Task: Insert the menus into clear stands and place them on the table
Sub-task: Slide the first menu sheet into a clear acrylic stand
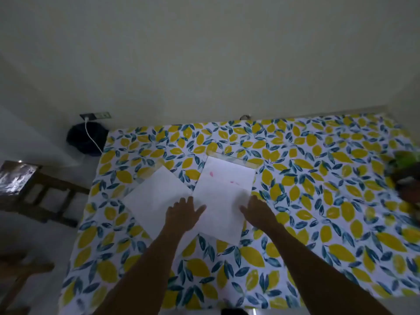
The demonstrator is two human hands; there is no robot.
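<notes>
Two white menu sheets lie flat on the lemon-print tablecloth. The left menu is turned at an angle, and a clear stand is faintly visible at its far corner. The right menu has small pink marks and lies in or on a clear stand whose yellowish far edge shows beyond the sheet. My left hand rests with fingers spread where the two sheets meet. My right hand, fingers apart, is at the right menu's right edge. Neither hand grips anything.
A wooden chair stands left of the table. A dark bag and a white cable from a wall socket sit by the far left corner. Blurred green and dark objects lie at the table's right edge.
</notes>
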